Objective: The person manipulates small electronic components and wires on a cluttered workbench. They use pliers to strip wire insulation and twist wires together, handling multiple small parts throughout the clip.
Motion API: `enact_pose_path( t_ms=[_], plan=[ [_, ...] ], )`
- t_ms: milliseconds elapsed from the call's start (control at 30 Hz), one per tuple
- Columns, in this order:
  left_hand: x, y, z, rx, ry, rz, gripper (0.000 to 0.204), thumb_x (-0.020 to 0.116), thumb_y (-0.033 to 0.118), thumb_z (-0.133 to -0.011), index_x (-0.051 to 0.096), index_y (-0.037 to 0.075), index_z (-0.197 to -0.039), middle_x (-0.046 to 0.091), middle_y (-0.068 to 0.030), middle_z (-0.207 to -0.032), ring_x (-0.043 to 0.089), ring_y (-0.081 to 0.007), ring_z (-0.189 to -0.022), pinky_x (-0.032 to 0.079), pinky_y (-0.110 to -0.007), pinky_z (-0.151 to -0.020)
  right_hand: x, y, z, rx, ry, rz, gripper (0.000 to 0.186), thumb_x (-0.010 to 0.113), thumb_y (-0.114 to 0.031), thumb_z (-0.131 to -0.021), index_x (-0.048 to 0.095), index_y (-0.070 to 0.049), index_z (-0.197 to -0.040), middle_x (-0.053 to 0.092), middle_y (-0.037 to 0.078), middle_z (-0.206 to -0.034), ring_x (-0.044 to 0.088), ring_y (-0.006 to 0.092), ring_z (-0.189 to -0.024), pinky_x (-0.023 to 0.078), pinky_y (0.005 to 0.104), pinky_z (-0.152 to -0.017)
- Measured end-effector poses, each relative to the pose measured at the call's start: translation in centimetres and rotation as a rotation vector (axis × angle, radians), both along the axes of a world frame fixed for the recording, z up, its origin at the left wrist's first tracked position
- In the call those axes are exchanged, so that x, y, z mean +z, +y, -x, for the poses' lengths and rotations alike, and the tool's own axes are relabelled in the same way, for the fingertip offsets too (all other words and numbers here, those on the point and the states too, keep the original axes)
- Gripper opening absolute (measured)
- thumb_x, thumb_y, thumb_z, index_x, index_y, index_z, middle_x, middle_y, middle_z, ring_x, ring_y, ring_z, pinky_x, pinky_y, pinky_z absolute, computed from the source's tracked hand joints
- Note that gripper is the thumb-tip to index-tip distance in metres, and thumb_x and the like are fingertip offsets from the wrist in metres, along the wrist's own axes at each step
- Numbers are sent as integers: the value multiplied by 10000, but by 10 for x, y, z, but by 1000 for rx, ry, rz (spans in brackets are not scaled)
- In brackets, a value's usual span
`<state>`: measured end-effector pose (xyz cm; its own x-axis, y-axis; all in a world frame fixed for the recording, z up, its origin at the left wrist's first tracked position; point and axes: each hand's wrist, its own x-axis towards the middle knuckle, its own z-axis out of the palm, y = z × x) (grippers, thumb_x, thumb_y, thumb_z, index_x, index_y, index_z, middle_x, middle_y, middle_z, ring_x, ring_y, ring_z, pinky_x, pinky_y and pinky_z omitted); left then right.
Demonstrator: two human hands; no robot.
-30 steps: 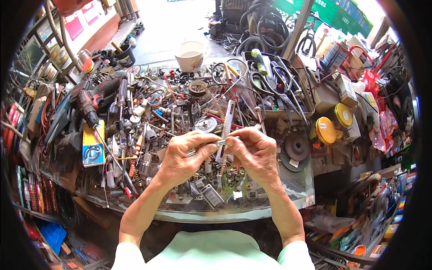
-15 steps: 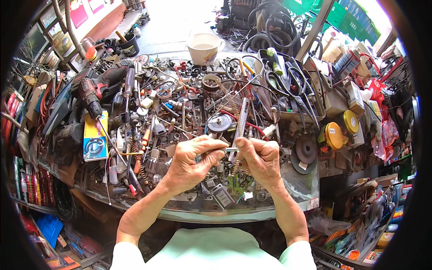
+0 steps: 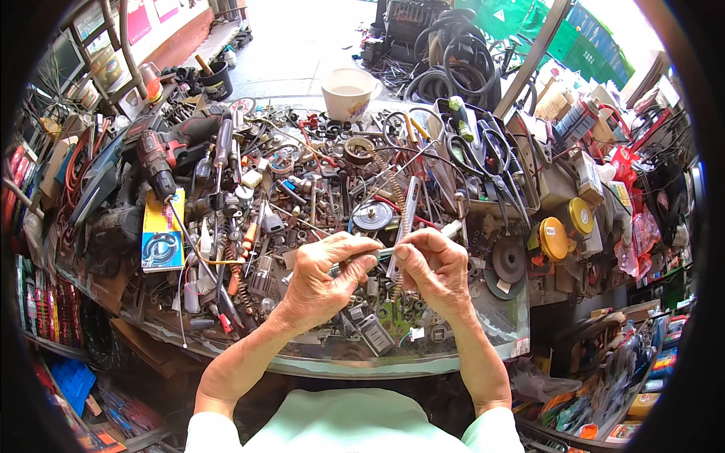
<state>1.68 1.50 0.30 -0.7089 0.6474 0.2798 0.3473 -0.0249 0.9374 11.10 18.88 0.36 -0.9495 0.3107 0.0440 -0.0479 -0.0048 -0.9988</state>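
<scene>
Well, rod (image 3: 387,251) btwn LH (image 3: 322,275) & RH (image 3: 438,273).

Two hands (image 3: 326,273), one thin rod (image 3: 386,251) — two yellow discs (image 3: 553,238), one white mug (image 3: 348,97).

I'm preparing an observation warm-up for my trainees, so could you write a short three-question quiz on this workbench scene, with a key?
1. True or false: the left hand and the right hand hold a slim metal piece between them.

2. Multiple choice: where does the power drill lie, as the person sees it?
A) to the left of both hands
B) directly between the hands
C) to the right of both hands

3. Fill in the blank: the pale cup stands near the ____ edge of the bench, beyond the hands.

Key: 1. True. 2. A. 3. far.
</scene>
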Motion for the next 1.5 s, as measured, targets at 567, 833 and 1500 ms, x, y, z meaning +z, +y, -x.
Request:
enact_pose_path(
  t_ms=[567,833,1500],
  plan=[
    [-5,2,-2,-18,104,0,221,706,-29,-858,701,-10,-1078,696,-129,-956,685,-209,-813,546,-300,-715,-1,-7,3,-52,-8,-66,328,662,-280,-982,636,-14,-791,560,-40,-621,466,16,-558,355,222,-485],
    [-2,4,-3,-35,212,-12,207,712,-17,-855,703,-4,-1061,692,-120,-933,686,-214,-809,549,-303,-719,1,6,-4,57,-33,-190,421,632,-347,-998,652,-4,-755,553,-25,-582,475,20,-558,361,231,-475],
    [0,7,-18,-71,402,17,252,723,-58,-816,713,11,-1058,699,-116,-934,690,-226,-802,555,-308,-714,-7,26,-22,204,16,-285,214,712,-185,-931,668,18,-985,652,4,-707,551,25,-590,426,206,-512]
  ],
)
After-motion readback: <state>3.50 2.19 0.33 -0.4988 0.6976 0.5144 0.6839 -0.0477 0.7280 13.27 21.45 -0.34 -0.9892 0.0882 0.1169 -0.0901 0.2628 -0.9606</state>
